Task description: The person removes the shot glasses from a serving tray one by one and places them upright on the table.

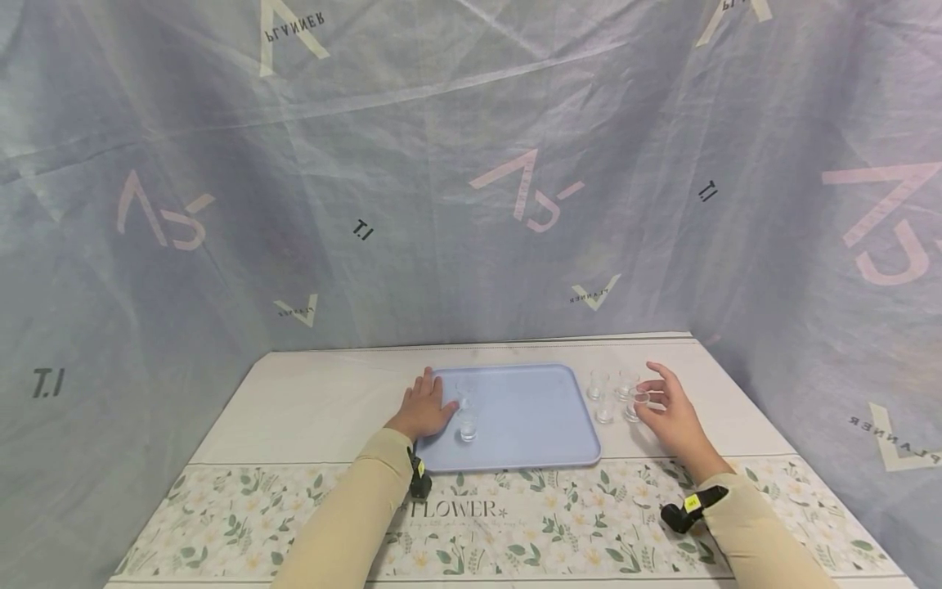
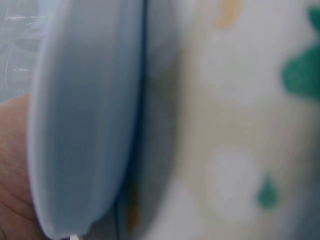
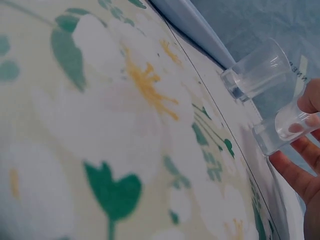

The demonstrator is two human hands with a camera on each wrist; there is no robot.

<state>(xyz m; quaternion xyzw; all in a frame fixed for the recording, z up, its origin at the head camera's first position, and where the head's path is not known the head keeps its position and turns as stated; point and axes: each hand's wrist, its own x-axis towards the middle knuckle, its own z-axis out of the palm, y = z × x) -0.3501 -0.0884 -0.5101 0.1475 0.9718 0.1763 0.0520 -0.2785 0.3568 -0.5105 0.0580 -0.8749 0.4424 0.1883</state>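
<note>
A light blue tray (image 1: 526, 417) (image 2: 90, 125) lies on the table with two small clear glasses, one (image 1: 468, 427) in front of the other (image 1: 465, 398), near its left side. My left hand (image 1: 423, 409) (image 2: 15, 170) rests on the tray's left edge, fingers extended and thumb toward the glasses. To the right of the tray, my right hand (image 1: 668, 417) (image 3: 307, 155) holds a clear glass (image 1: 633, 407) (image 3: 269, 136) between thumb and fingers; the glass is upright. Several similar glasses stand just left of and behind it, among them the front one (image 1: 604, 411) (image 3: 255, 70).
The white table (image 1: 316, 409) carries a floral strip (image 1: 515, 523) (image 3: 110, 130) along its front. Grey-blue cloth (image 1: 441, 204) hangs behind and at both sides. A black wrist strap with a small device sits on each arm.
</note>
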